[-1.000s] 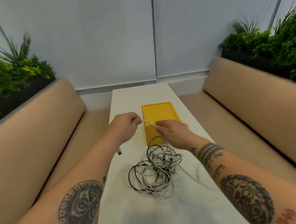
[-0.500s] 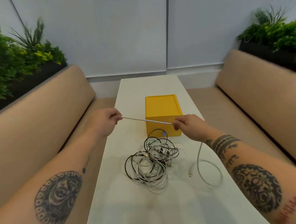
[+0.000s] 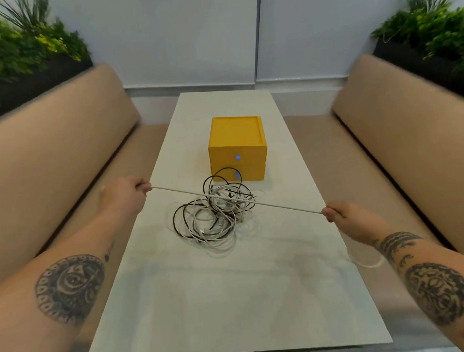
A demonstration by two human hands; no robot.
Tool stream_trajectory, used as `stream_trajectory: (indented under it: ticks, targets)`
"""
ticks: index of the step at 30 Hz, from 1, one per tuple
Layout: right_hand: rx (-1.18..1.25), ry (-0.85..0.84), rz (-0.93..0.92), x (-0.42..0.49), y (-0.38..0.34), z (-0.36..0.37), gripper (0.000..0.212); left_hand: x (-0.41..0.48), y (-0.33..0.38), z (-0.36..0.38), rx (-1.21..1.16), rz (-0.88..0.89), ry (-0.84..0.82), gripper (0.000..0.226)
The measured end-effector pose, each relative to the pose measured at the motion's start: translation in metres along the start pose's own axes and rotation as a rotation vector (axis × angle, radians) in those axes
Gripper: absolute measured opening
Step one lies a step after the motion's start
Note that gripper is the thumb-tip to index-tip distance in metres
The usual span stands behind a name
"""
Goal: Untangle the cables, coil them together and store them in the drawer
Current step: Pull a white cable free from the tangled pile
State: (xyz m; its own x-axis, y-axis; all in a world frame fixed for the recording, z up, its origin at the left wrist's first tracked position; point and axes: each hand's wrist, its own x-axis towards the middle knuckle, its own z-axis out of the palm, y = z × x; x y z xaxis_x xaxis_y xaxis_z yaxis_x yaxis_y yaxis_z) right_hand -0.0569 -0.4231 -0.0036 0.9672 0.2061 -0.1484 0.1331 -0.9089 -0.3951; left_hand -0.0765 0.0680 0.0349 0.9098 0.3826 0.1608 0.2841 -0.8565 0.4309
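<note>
Hands, left hand [image 3: 125,197] and right hand [image 3: 344,220], are pinching thin white cable [image 3: 285,206] taut above black-and-white cable tangle [image 3: 215,217] between them. Untangling step; coiling looks next.

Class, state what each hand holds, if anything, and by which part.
One white cable, taut between them: left hand grips it, right hand pinches it partway along, slack trailing behind.

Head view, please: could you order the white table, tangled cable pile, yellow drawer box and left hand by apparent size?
1. white table
2. tangled cable pile
3. yellow drawer box (farther away, so its rank against the pile is unsure)
4. left hand
</note>
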Motion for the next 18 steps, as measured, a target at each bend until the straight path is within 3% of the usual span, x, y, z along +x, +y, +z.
stream_trajectory:
  ticks: [4,7,12,18]
  targets:
    - [0.012,-0.037,0.041,-0.013,0.033,0.018,0.03,-0.009,-0.039,0.027,-0.04,-0.124,-0.034,0.028]
    - [0.01,-0.047,0.034,-0.013,0.034,0.038,0.024,-0.022,-0.07,0.04,0.104,-0.22,-0.039,0.017]
    - [-0.055,-0.082,-0.02,-0.012,0.021,0.068,0.023,-0.049,-0.116,0.068,0.117,-0.311,-0.137,0.022]
    - [-0.129,-0.132,-0.053,-0.022,0.025,0.099,0.026,-0.086,-0.145,0.086,0.128,-0.366,-0.207,0.012]
